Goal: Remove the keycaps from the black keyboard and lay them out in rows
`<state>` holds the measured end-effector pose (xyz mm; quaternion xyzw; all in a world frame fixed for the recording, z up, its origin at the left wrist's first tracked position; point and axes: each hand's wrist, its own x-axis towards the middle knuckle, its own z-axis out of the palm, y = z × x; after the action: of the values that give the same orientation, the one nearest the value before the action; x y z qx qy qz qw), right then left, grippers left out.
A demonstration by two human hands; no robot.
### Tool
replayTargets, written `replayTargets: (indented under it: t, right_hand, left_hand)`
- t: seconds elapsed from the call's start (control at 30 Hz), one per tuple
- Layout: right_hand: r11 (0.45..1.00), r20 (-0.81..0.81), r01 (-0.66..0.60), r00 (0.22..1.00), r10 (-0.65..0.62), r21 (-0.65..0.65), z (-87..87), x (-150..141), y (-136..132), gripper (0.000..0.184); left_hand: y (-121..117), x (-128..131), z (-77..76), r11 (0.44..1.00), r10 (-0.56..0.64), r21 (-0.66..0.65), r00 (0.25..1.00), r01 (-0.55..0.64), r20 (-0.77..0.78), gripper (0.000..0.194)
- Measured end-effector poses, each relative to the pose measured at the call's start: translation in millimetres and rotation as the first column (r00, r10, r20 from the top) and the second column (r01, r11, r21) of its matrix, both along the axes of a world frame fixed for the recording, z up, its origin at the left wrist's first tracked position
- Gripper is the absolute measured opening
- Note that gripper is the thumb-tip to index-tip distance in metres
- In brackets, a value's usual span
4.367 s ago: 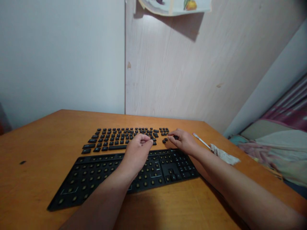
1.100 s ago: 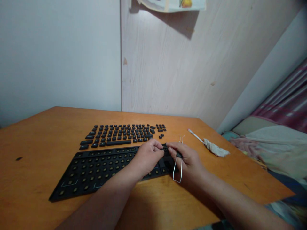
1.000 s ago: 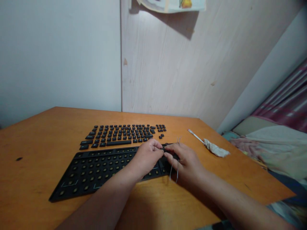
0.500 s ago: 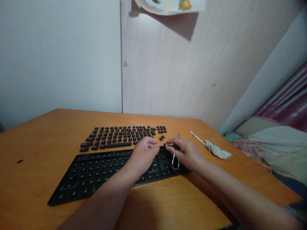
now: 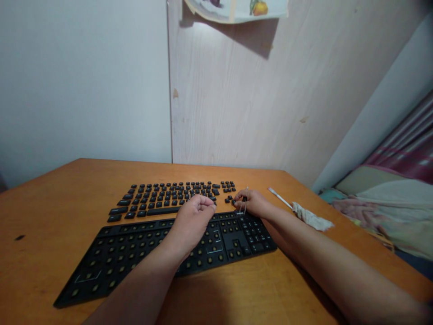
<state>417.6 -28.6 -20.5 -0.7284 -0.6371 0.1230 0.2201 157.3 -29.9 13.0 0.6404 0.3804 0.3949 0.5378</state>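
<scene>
– Many loose keys [image 5: 168, 197]?
– Yes, in rows on the surface [image 5: 264, 289], just beyond the keyboard [image 5: 233, 237].
– And the left hand [image 5: 193, 220]?
– Above the keyboard, with fingers curled narrow; can't tell if holding anything.
– And the right hand [image 5: 254, 204]?
– Closed around a wire tool [image 5: 241, 209] near the keyboard's far edge, with fingers at one key [image 5: 233, 202].
</scene>
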Motion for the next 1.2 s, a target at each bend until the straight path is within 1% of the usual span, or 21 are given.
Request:
replayTargets:
  t: [0.17,0.37,0.53,0.63,0.73,0.8,0.87,0.9,0.97,1.03,1.1,1.2]
  right_hand:
    - [0.999,0.022,-0.047,0.999,0.047,0.007,-3.9,0.6,6.0,0.02]
    - [0.999,0.046,-0.044,0.998,0.043,0.018,-8.2,1.9,8.5,0.019]
    - [0.999,0.061,-0.045,0.997,0.044,0.018,-5.1,2.3,5.3,0.023]
    - [1.0,0.041,-0.015,0.999,0.014,0.018,-0.7,1.7,2.4,0.026]
    - [0.994,-0.012,0.0,1.0,0.001,0.109,8.3,-2.3,-3.6,0.031]
    - [0.988,-0.1,-0.015,0.995,0.031,0.154,18.7,-8.0,-11.2,0.036]
    - [0.99,-0.211,-0.02,0.976,0.05,0.141,31.7,-15.4,-21.7,0.043]
    - [0.988,-0.244,-0.002,0.969,0.039,0.152,38.4,-19.1,-27.8,0.044]
    - [0.987,-0.256,-0.004,0.965,0.045,0.16,50.1,-25.8,-40.4,0.045]
    - [0.984,-0.256,-0.025,0.964,0.071,0.177,58.1,-30.7,-53.3,0.044]
    - [0.982,-0.252,-0.053,0.963,0.098,0.18,62.1,-34.0,-66.6,0.041]
    - [0.989,-0.314,-0.087,0.942,0.12,0.116,64.2,-38.3,-87.6,0.03]
  left_hand:
    - [-0.2,-0.4,0.8,1.0,-0.019,-0.011,1.0,0.018,-0.01,0.021]
    - [-4.0,0.0,2.9,1.0,-0.028,-0.011,0.999,0.027,-0.018,0.019]
    - [-5.8,0.5,4.5,1.0,-0.03,-0.008,0.999,0.03,-0.035,0.017]
    - [-6.4,1.2,4.9,1.0,-0.027,0.008,0.999,0.027,-0.039,0.015]
    - [-6.6,1.7,4.6,0.999,-0.031,0.016,0.999,0.031,-0.042,0.013]
    - [-6.6,1.8,4.3,0.999,-0.037,0.021,0.998,0.038,-0.05,0.013]
    - [-6.8,1.8,4.3,0.999,-0.042,0.027,0.997,0.043,-0.059,0.013]
    - [-6.9,1.8,4.4,0.998,-0.044,0.031,0.997,0.046,-0.064,0.013]
    - [-7.4,1.9,4.7,0.998,-0.047,0.042,0.996,0.05,-0.071,0.014]
    - [-8.2,2.2,4.8,0.997,-0.047,0.057,0.996,0.052,-0.077,0.013]
    - [-8.8,2.6,4.6,0.996,-0.053,0.069,0.995,0.059,-0.087,0.013]
    - [-9.2,3.4,3.3,0.992,-0.075,0.092,0.991,0.085,-0.109,0.013]
